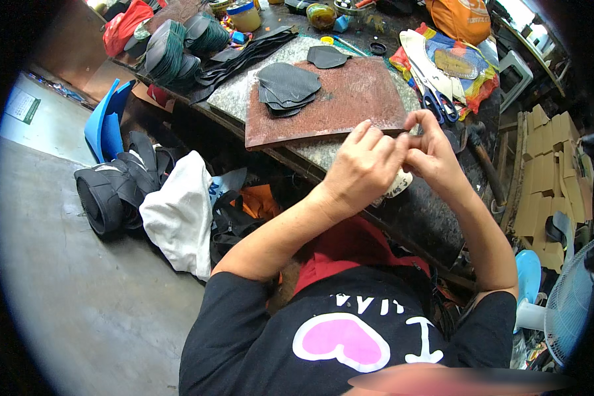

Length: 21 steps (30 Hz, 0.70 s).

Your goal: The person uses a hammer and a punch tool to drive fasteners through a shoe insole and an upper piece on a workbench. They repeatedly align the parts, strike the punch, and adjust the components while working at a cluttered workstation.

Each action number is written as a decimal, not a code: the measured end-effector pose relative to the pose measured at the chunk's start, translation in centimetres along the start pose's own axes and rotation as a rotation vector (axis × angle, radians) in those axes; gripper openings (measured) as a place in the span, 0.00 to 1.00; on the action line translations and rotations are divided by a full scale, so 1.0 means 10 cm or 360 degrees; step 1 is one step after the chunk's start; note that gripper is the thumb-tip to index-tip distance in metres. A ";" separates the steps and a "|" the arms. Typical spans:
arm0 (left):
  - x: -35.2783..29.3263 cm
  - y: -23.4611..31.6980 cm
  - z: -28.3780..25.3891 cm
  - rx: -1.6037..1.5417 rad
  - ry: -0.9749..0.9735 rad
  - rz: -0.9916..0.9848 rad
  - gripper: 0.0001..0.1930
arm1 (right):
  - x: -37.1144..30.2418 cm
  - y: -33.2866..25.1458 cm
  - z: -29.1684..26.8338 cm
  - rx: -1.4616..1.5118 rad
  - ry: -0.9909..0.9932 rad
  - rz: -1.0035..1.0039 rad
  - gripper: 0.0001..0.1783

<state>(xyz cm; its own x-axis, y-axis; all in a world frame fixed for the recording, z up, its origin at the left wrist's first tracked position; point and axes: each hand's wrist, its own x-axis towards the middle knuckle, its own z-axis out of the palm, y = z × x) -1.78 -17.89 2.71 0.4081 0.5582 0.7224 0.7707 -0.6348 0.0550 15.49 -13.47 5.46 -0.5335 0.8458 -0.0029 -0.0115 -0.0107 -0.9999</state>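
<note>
Both of my hands meet at the right front corner of a reddish-brown board (350,92). My left hand (365,160) is closed, its fingertips pinched close to those of my right hand (432,148). The right thumb and forefinger curl into a pinch too. Whatever lies between the fingertips is hidden or too small to make out. Just under the hands shows a pale, rounded piece with dark marks (401,183). A stack of black cut pieces (287,86), leather-like, rests on the board, with a single black piece (328,57) at its far edge.
Blue-handled scissors (435,99) lie by pale patterns (416,56) at the right. A hammer (487,165) is on the dark bench near my right forearm. Bundles of green-edged pieces (168,53) and black strips (244,59) sit far left. A fan (571,303) stands at right.
</note>
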 end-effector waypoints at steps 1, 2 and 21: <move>-0.02 -0.10 -0.02 0.0013 0.0023 -0.0019 0.20 | 0.09 -0.05 -0.07 -0.0142 -0.0137 0.0187 0.17; -0.05 -0.20 -0.04 0.0041 0.0051 -0.0027 0.19 | 0.18 -0.12 -0.17 -0.0203 -0.0213 0.0153 0.18; -0.29 -0.45 -0.02 -0.2649 0.0701 -0.1654 0.09 | 1.88 0.31 -0.25 -0.2165 -0.0054 -0.1047 0.20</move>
<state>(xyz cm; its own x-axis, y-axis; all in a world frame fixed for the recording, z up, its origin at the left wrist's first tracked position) -6.50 -16.78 0.44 -0.1336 0.9883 0.0739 -0.6358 -0.1427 0.7586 7.50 3.75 2.30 -0.7640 0.4904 0.4193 0.5092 0.8574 -0.0750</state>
